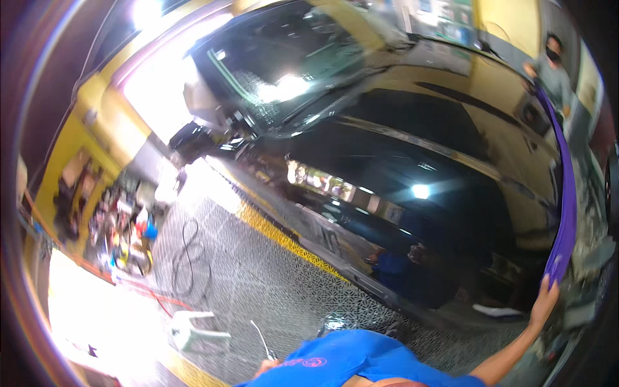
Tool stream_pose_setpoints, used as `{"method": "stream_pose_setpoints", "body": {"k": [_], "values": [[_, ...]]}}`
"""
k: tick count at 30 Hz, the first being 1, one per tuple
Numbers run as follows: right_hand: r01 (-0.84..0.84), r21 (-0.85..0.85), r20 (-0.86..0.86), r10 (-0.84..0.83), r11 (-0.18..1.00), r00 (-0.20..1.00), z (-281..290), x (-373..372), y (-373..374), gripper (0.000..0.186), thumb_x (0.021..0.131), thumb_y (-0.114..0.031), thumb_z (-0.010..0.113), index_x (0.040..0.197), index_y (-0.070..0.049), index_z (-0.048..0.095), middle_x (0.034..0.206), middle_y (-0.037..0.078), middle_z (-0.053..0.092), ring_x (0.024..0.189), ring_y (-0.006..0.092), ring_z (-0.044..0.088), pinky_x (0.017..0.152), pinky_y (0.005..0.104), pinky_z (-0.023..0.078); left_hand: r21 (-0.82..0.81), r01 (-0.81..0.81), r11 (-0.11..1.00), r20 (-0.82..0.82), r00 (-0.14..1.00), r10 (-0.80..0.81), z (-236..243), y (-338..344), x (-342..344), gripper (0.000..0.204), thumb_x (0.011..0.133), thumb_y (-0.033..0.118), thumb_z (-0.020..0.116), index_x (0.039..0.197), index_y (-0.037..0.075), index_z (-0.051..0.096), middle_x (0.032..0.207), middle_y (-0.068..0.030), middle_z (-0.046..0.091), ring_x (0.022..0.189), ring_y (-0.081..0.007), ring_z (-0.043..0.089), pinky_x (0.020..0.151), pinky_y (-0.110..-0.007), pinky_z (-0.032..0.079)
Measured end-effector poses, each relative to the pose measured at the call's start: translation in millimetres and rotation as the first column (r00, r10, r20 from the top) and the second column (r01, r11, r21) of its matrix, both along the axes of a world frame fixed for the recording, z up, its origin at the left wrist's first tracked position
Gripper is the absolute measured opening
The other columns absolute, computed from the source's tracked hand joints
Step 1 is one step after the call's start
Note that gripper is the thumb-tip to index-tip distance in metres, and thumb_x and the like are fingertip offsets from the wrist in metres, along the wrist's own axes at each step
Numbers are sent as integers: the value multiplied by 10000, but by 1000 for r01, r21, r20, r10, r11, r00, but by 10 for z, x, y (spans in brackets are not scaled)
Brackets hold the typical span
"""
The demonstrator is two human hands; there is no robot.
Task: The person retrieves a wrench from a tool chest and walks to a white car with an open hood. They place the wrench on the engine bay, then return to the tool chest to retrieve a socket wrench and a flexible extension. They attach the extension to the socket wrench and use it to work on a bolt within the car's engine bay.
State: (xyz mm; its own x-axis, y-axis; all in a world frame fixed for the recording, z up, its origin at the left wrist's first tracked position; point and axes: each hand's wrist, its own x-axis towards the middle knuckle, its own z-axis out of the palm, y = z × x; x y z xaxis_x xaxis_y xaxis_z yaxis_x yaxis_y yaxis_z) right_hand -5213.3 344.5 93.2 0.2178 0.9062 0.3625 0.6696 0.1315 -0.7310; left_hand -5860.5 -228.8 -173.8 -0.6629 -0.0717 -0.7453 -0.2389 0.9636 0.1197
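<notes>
My right hand grips the near end of a long purple cloth. The cloth stretches along the front edge of a glossy black car's hood. At the far end a person in a grey shirt and dark mask has a hand by the cloth. My left hand is low by my blue shirt, partly cut off by the lower picture area. Its fingers are closed round something small and dark, with a thin pale curved piece above it; its kind is unclear.
A white plastic stool or chair stands on the grey grid floor with a yellow strip. A dark hose lies coiled there. Cluttered items line the yellow wall at left. The car's windshield is behind the hood.
</notes>
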Motion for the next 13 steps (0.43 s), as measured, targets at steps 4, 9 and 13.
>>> {"method": "stream_pose_setpoints", "body": {"k": [4,9,13], "values": [[-185,-1,44,184,983,982,230,-1105,-248,509,1030,-361,527,1232,104,570,1177,235,641,1086,320,593,989,413,412,19,-184,983,1,983,184,-141,-467,21,559,748,398,805,1069,-50,710,1136,-154,715,999,-239,696,872,-350,539],[-69,144,413,3,987,911,403,-1845,-162,504,1033,-343,515,1298,85,552,1355,270,542,1267,399,490,1058,447,364,70,-302,951,47,953,300,-278,-601,-272,634,690,342,869,1096,-102,670,1125,-221,701,1003,-318,702,832,-395,563],[-83,121,104,70,989,992,69,-2198,74,491,1040,-346,505,1331,46,554,1498,241,423,1381,381,386,1090,429,335,-14,-303,953,41,952,304,-549,-1060,-604,650,727,339,844,1189,-71,643,1168,-188,697,1045,-305,694,861,-379,559]]}}
